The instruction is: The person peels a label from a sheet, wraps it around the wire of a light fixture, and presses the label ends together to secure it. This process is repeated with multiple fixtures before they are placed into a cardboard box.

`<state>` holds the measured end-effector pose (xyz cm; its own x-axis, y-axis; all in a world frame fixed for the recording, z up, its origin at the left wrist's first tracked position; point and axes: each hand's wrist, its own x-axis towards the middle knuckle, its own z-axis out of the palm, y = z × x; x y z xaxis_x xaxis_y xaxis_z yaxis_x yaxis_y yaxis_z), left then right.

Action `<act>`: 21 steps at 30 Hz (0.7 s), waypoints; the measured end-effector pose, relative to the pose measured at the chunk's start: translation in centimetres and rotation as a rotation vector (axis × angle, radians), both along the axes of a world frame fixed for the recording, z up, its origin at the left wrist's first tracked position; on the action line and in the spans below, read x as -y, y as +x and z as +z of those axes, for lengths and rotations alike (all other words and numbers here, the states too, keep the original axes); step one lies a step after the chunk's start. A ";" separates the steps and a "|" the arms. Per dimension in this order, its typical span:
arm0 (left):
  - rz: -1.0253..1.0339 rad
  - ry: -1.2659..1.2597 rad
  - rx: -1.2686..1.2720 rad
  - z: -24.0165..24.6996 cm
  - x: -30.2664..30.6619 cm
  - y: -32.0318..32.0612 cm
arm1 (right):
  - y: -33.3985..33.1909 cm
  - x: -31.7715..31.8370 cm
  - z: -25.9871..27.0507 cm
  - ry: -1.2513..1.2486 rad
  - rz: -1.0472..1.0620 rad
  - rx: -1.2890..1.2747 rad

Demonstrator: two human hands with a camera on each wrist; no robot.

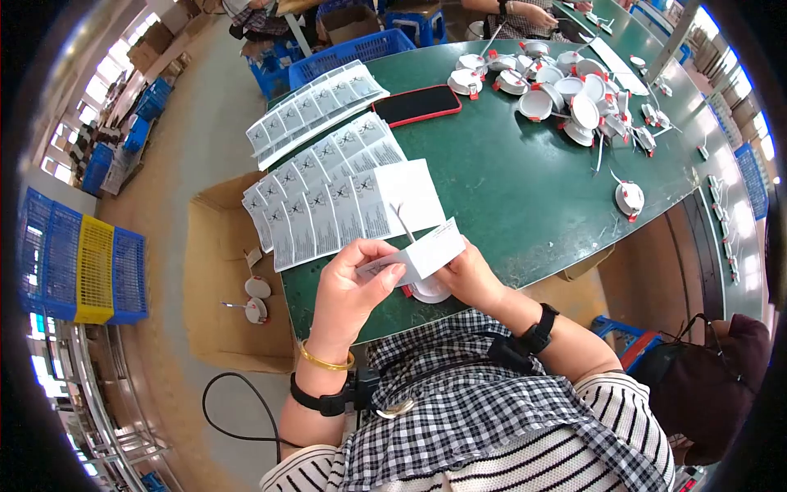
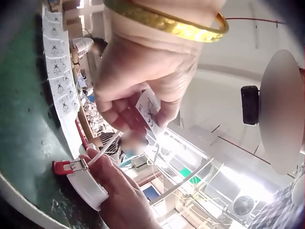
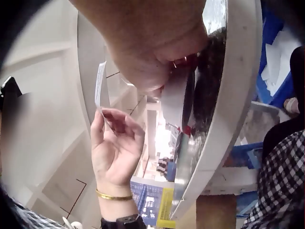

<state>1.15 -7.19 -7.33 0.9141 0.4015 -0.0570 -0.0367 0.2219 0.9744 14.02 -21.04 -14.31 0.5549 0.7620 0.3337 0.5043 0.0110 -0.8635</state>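
My left hand point(image 1: 370, 271) pinches one end of a white printed leaflet point(image 1: 426, 252) just above the near edge of the green table point(image 1: 525, 205). The leaflet's other end reaches my right hand point(image 1: 469, 275), whose curled fingers hold a round white lamp point(image 1: 429, 291) lying on the table. In the left wrist view the left hand point(image 2: 143, 90) pinches the leaflet point(image 2: 150, 112), and the right hand point(image 2: 119, 191) lies on the lamp point(image 2: 88, 183) by its red spring clip point(image 2: 62, 167) and white wire point(image 2: 107, 145). The right wrist view shows the left hand point(image 3: 114, 143) gripping the leaflet's edge point(image 3: 99, 86).
Fanned rows of the same leaflets point(image 1: 328, 205) cover the table's left part, with a red phone point(image 1: 416, 104) behind them. A heap of white lamps point(image 1: 566, 90) lies at the far right and a single lamp point(image 1: 630, 197) nearer. An open cardboard box point(image 1: 229, 271) stands on the floor to the left.
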 end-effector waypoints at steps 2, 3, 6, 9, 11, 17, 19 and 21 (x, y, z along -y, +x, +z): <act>0.034 -0.042 -0.042 -0.1 0.1 0.2 | -0.4 0.2 0.4 0.018 -0.010 0.030; 0.035 -0.035 -0.051 -0.3 0.1 0.3 | -0.5 0.3 0.6 0.033 0.025 -0.010; 0.086 0.036 -0.111 -1.3 0.2 0.4 | -1.3 1.3 1.4 0.033 0.057 -0.134; 0.104 0.049 -0.164 -1.9 0.4 0.5 | -1.8 2.0 1.7 -0.103 0.042 -0.225; 0.127 0.052 -0.161 -2.2 0.6 0.6 | -1.9 2.1 1.4 -0.088 0.039 -0.186; 0.129 0.040 -0.181 -2.8 0.7 0.8 | -2.3 2.2 1.2 -0.121 0.033 -0.151; 0.133 0.037 -0.180 -2.8 0.7 0.8 | -2.2 2.2 1.3 -0.136 0.037 -0.156; 0.135 0.034 -0.179 -2.9 0.7 0.9 | -2.1 2.2 1.4 -0.149 0.036 -0.156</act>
